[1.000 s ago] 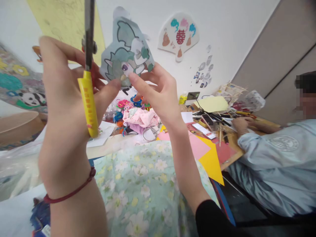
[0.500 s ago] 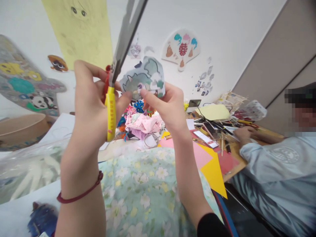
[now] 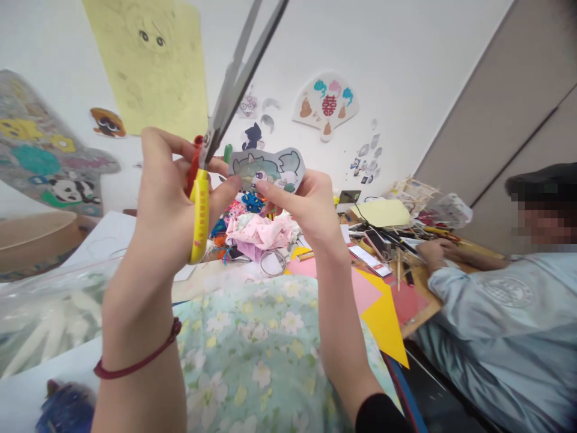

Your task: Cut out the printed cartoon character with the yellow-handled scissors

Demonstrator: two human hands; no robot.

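Paper cutout [image 3: 267, 167], printed with a pale green, purple-eyed creature, is up in the air above and a little behind the pink cloth [image 3: 261, 231], as I see it, held upright between two hands. The right hand [image 3: 315, 207] pinches its right end, thumb across the front and the fingers curled behind. The left hand [image 3: 169, 198], up and to the left of the pink cloth, has its thumb and a finger at the cutout's left edge, and it also carries scissors [image 3: 207, 141] with yellow and red handles. Their blades stand a little apart, pointing upward and away from the pink cloth. Nearer than the pink cloth, a metal ring [image 3: 273, 275] lies just beside it, then a flowered green cloth [image 3: 252, 349]. To its right are a phone [image 3: 370, 260] with a lit screen and a bright yellow sheet [image 3: 387, 319]. Farther right, well apart from it, another person's sleeve [image 3: 500, 294] rests by the table. High above it, on the wall, hangs a fan-shaped piece [image 3: 325, 102].
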